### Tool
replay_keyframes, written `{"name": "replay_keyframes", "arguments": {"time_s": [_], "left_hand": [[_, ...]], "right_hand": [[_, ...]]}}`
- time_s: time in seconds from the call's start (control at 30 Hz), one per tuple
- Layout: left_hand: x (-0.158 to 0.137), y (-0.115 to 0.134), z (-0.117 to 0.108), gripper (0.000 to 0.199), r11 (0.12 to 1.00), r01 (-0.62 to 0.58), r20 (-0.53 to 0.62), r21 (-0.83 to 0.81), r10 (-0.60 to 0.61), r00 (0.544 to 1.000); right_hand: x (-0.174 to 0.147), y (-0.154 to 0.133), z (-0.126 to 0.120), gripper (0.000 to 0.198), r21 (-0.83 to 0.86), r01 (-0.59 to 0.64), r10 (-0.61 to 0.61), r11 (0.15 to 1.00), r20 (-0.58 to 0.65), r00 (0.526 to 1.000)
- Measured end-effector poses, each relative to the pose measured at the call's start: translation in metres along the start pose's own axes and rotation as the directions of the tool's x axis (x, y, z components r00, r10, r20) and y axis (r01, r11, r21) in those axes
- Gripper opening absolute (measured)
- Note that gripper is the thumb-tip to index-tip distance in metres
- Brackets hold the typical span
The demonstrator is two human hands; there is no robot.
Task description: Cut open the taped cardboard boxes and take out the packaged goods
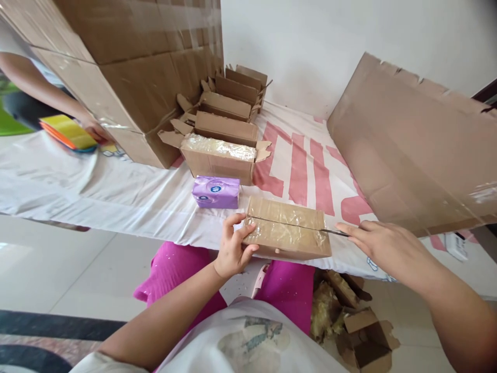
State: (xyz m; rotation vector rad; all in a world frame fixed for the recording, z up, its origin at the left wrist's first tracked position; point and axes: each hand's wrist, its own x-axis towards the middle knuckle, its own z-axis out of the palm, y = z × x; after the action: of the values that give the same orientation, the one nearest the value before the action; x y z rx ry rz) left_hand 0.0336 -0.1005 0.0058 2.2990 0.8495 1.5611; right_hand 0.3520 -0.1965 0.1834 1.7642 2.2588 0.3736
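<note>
A small taped cardboard box [289,235] lies near the front edge of the cloth-covered table, its long seam running left to right under shiny clear tape. My left hand [235,246] grips the box's left end, thumb low and fingers over the top corner. In my right hand [384,248] is a thin dark-bladed knife [334,232], held closed between the fingers. The blade meets the seam at the right end of the box; my fingers hide its handle. Just behind the box sits a purple tissue pack [216,192].
Several open small boxes [219,160] stand in a row behind. Large cartons [128,98] rise at the left, another large carton [415,150] at the right. A co-worker's hand [95,127] is beside yellow-orange packs [68,132]. Discarded boxes [365,336] and tape lie on the floor.
</note>
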Motion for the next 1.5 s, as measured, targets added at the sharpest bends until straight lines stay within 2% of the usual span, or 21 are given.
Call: {"name": "replay_keyframes", "arguments": {"time_s": [0.3, 0.43, 0.53, 0.63, 0.73, 0.83, 0.93, 1.13, 1.2, 1.27, 1.33, 1.4, 1.43, 1.5], "left_hand": [[0.002, 0.005, -0.001, 0.042, 0.999, 0.028, -0.009, -0.016, -0.028, 1.0], [0.011, 0.013, -0.013, 0.054, 0.973, 0.226, 0.075, -0.042, -0.222, 0.972], [0.021, 0.019, -0.022, 0.048, 0.949, 0.311, 0.118, -0.05, -0.304, 0.945], [0.024, 0.023, -0.024, 0.027, 0.952, 0.289, 0.118, -0.104, -0.277, 0.954], [0.019, 0.025, -0.02, 0.014, 0.969, 0.16, 0.047, -0.188, -0.154, 0.987], [0.008, 0.025, -0.014, 0.01, 0.984, 0.01, -0.079, -0.178, -0.024, 0.997], [0.0, 0.023, -0.01, 0.004, 0.992, -0.006, -0.149, -0.124, -0.013, 0.989], [-0.008, 0.021, -0.013, 0.014, 0.998, -0.041, -0.136, -0.048, 0.035, 0.99], [-0.011, 0.02, -0.014, 0.024, 0.997, -0.076, -0.113, -0.028, 0.072, 0.991], [-0.016, 0.02, -0.015, 0.034, 0.995, -0.098, -0.092, -0.02, 0.095, 0.991], [-0.02, 0.021, -0.013, 0.042, 0.994, -0.11, -0.074, -0.021, 0.108, 0.991], [-0.024, 0.022, -0.011, 0.049, 0.993, -0.113, -0.062, -0.017, 0.112, 0.992], [-0.026, 0.023, -0.009, 0.051, 0.993, -0.114, -0.058, -0.013, 0.113, 0.992], [-0.027, 0.023, -0.008, 0.054, 0.993, -0.114, -0.059, -0.003, 0.114, 0.992]], "right_hand": [[-0.019, 0.017, 0.015, 0.037, 0.017, -0.086, 0.087, 0.996, -0.016, 0.996], [-0.024, 0.025, 0.023, 0.039, 0.065, -0.157, 0.158, 0.985, -0.013, 0.987], [-0.022, 0.023, 0.029, 0.043, 0.165, -0.222, 0.229, 0.961, -0.022, 0.973], [-0.017, 0.013, 0.037, 0.043, 0.27, -0.237, 0.255, 0.933, -0.034, 0.966], [-0.009, 0.006, 0.053, 0.042, 0.34, -0.289, 0.325, 0.895, -0.051, 0.944], [-0.002, 0.002, 0.08, 0.041, 0.32, -0.342, 0.37, 0.883, -0.027, 0.929], [0.005, -0.003, 0.11, 0.04, 0.267, -0.304, 0.308, 0.914, 0.028, 0.951], [0.014, -0.011, 0.162, 0.038, 0.323, -0.224, 0.202, 0.919, 0.102, 0.974], [0.016, -0.01, 0.168, 0.037, 0.363, -0.194, 0.188, 0.911, 0.052, 0.981], [0.016, -0.009, 0.162, 0.033, 0.393, -0.171, 0.237, 0.903, -0.125, 0.963], [0.014, -0.014, 0.142, 0.03, 0.438, -0.157, 0.325, 0.885, -0.341, 0.882], [0.012, -0.025, 0.112, 0.028, 0.484, -0.103, 0.357, 0.869, -0.469, 0.808], [0.012, -0.033, 0.097, 0.027, 0.481, -0.032, 0.319, 0.876, -0.529, 0.786], [0.015, -0.049, 0.07, 0.031, 0.419, 0.192, 0.112, 0.887, -0.6, 0.792]]}}
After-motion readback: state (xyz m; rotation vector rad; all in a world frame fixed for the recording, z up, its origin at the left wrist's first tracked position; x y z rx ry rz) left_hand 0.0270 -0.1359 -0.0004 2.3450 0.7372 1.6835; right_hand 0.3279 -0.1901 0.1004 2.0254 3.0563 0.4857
